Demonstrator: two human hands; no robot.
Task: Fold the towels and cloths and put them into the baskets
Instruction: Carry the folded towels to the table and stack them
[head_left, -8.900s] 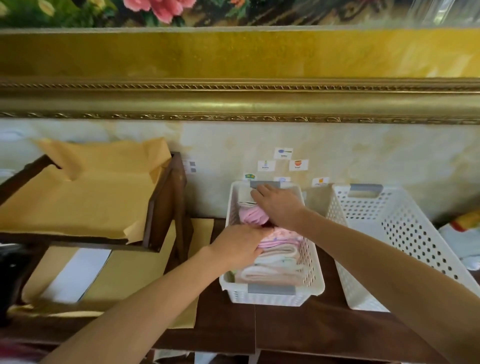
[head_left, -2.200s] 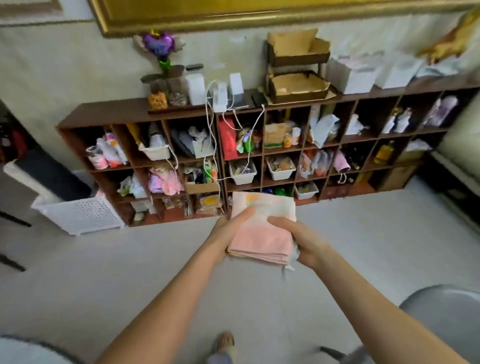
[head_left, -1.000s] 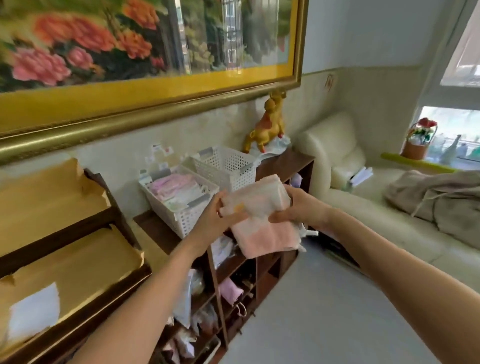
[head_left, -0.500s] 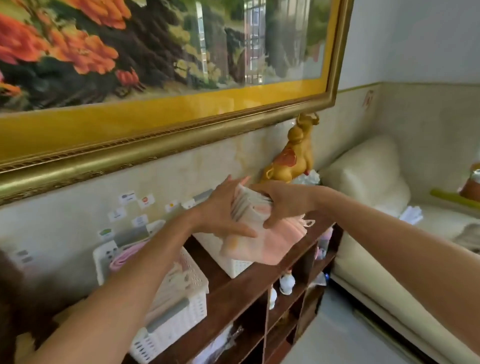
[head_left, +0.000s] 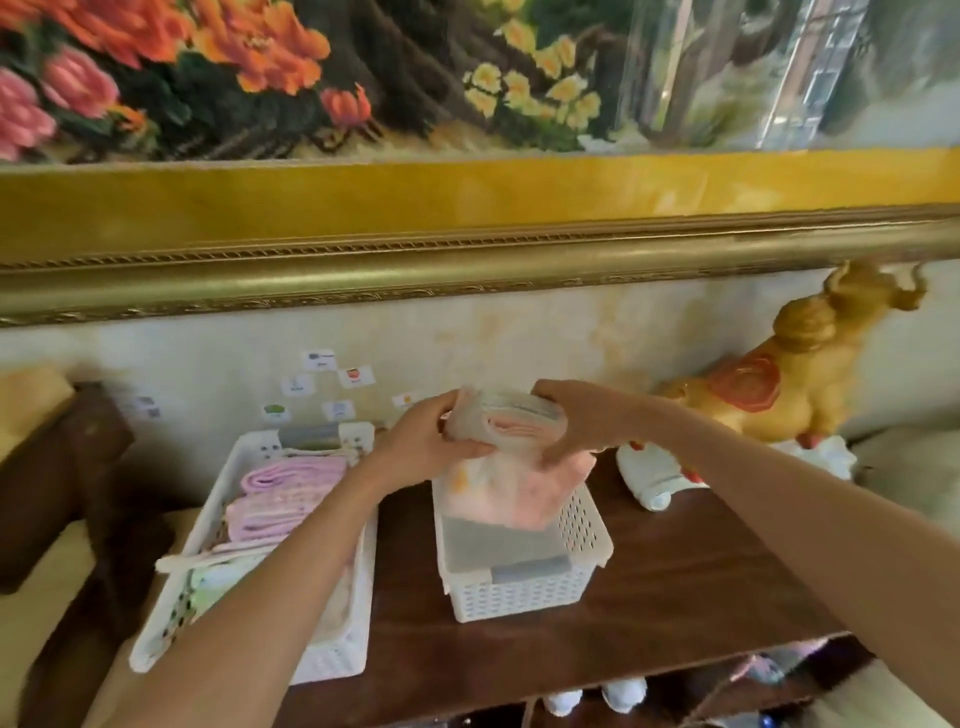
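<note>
Pink folded towel (head_left: 511, 467) gripped by both hands hides the basket (head_left: 582, 525) interior's far end.

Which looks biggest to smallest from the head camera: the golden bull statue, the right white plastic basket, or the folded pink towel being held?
1. Golden bull statue, partly hidden.
2. Right white plastic basket, looks close to the statue; unsure.
3. Folded pink towel, smallest.

Two bare forearms, no sleeves, watches or rings visible, end in the left hand (head_left: 423, 441) and right hand (head_left: 584, 418).
</note>
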